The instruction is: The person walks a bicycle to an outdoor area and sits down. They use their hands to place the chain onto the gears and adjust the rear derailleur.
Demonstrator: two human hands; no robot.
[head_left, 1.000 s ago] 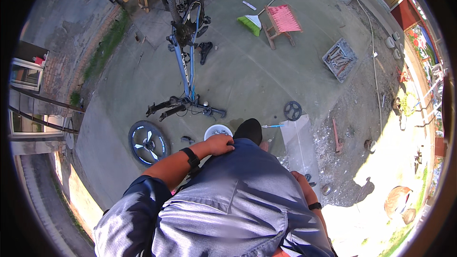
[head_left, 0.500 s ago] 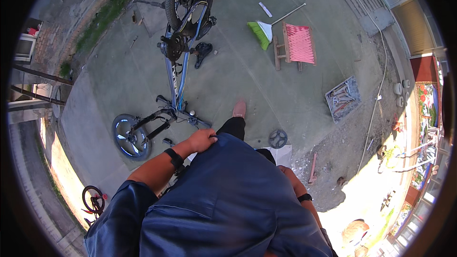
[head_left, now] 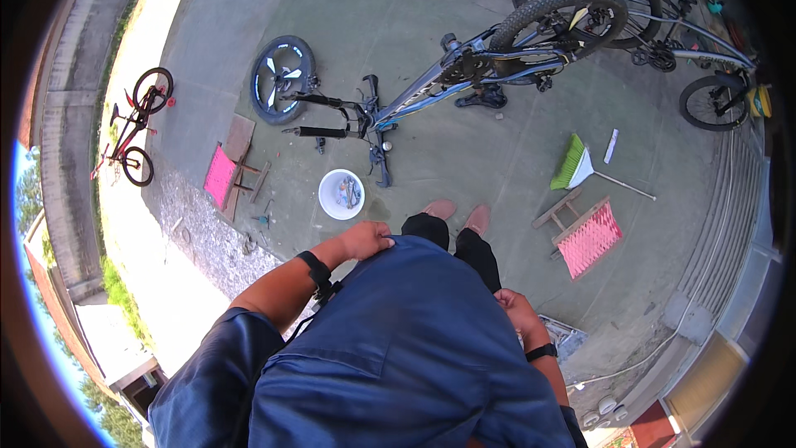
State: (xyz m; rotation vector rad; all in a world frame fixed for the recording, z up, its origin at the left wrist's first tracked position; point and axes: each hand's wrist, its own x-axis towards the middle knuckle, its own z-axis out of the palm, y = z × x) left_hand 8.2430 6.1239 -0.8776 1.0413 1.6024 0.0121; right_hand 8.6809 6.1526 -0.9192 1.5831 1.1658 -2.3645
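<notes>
My left hand (head_left: 365,241) is closed, pinching the front hem of the dark blue garment (head_left: 365,365) I wear. At its other side, my right hand (head_left: 519,312) has curled fingers at the garment's edge, partly hidden by the cloth. Ahead of me lies a blue and grey bicycle frame (head_left: 414,99), its fork pointing left and its rear wheel (head_left: 564,21) at the upper right. A detached wheel (head_left: 283,80) with white-marked spokes lies by the fork. Just beyond my left hand stands a white bucket (head_left: 329,209) with small parts inside.
Stools with pink woven seats stand at left (head_left: 220,176) and right (head_left: 589,237). A green-bristled broom (head_left: 569,164) lies near the right one. More bicycles are at far left (head_left: 133,124) and far right (head_left: 713,104). A tool crate (head_left: 564,338) shows beside my right arm.
My view has turned left, so the bicycle, broom and stool now appear farther right. The white bucket and left stool have come into view. Both hands stay at the garment.
</notes>
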